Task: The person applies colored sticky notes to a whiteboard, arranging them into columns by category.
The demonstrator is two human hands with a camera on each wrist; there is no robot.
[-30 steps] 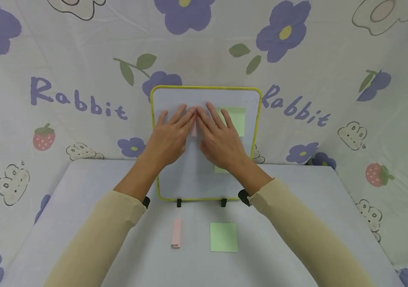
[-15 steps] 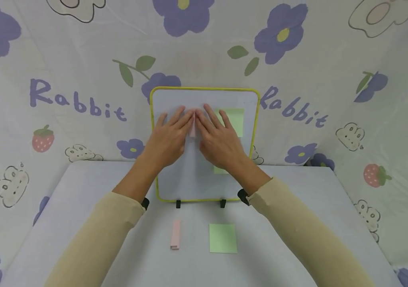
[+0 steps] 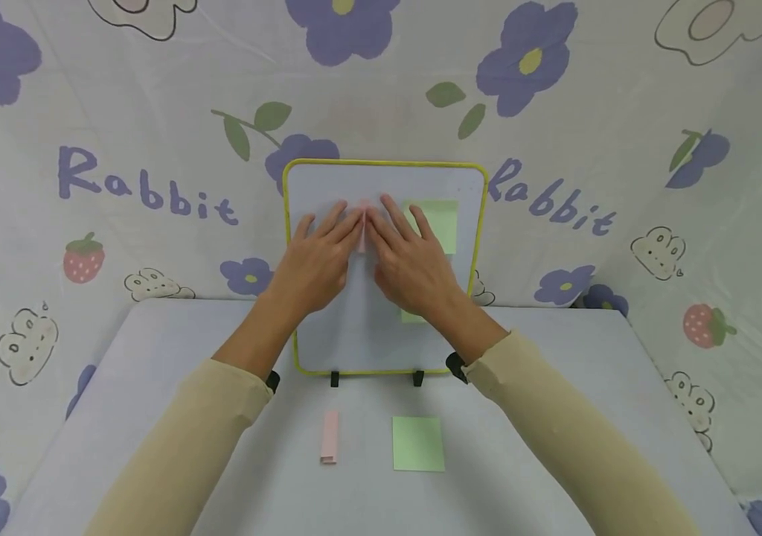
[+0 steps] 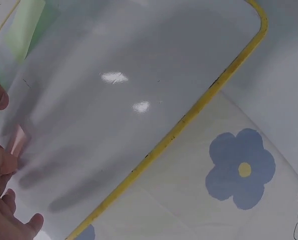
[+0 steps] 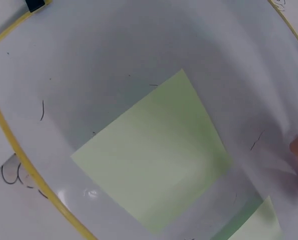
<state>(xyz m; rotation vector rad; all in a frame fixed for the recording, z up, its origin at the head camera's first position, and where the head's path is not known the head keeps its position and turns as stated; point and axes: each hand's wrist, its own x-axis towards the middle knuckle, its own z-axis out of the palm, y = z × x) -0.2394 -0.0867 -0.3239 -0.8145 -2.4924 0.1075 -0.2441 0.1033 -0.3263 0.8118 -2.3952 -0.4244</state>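
Observation:
A narrow pink paper strip (image 3: 362,237) stands against the upper middle of a yellow-edged whiteboard (image 3: 347,342), partly covered by fingers. Both hands reach to its upper part with largely straight fingers, and their index fingertips nearly meet there. My left hand (image 3: 314,260) touches the strip from the left, my right hand (image 3: 413,264) from the right. The strip's lower end sticks out from the board in the left wrist view. To the right on the board, a green sticky note (image 3: 443,223) is partly behind the right hand; a second green sticky note (image 5: 154,155) is lower down.
The whiteboard stands upright on small black feet (image 3: 335,379) on a white table (image 3: 528,447). In front of it lie another pink paper strip (image 3: 330,435) and a green square note (image 3: 417,444). A flower-patterned cloth (image 3: 153,89) hangs close behind.
Both index fingertips have shifted down slightly, so the pink strip's top edge now shows above them. The papers on the table stay put.

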